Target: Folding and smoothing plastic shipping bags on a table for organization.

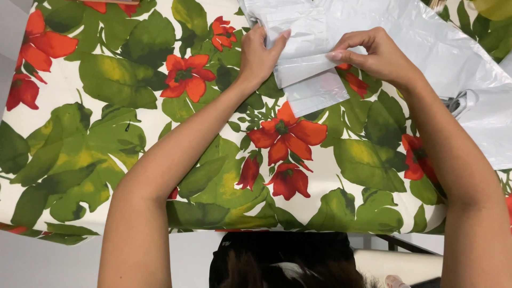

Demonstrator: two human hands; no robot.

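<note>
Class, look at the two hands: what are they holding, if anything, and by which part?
Both hold a white plastic bag: the left hand presses its left edge, and the right hand pinches a folded strip near its lower edge.

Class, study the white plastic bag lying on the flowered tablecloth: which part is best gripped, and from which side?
Probably the folded edge of the white plastic bag, from the near side. That edge lies free over the tablecloth, between the left hand and right hand, so fingers can pinch it flat.

Bright, even light from overhead falls across the desk (pixel 80 160). Shadows are soft and faint under the forearms. A mild sheen shows on the white plastic bag (pixel 426 48). Focus is sharp, with little edge distortion.
</note>
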